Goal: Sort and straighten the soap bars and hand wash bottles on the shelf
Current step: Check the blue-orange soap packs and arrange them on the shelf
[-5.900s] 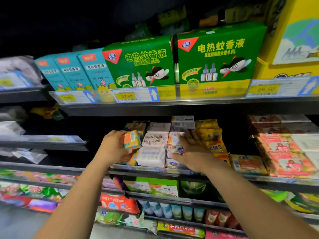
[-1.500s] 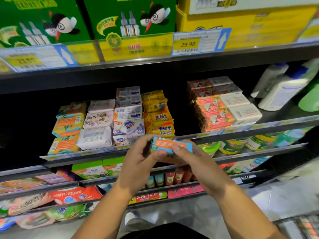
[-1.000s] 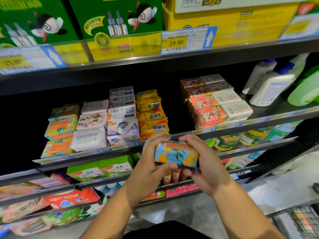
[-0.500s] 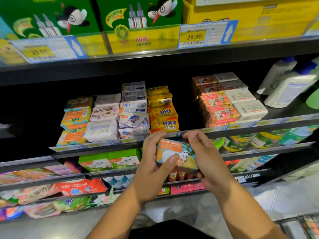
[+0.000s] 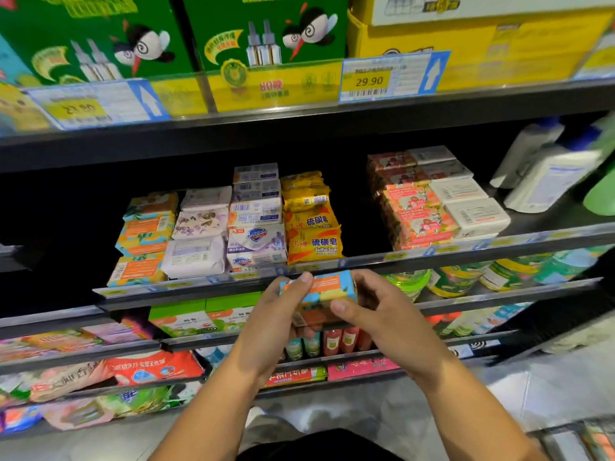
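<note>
The soap shelf (image 5: 366, 261) crosses mid-frame. Its matching orange-and-blue soap stack (image 5: 144, 234) sits left of centre, up and left of both hands. Just below the shelf rim, the orange-and-blue soap bar (image 5: 327, 287) lies long axis left-right. The left hand (image 5: 276, 324), nearer the stack, and the right hand (image 5: 389, 314) pinch its ends.

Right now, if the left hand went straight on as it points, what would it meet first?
Probably the shelf's front rail, just above the soap bar that the left hand holds; behind it, the yellow sulfur soap packs. Depth is unclear.
</note>
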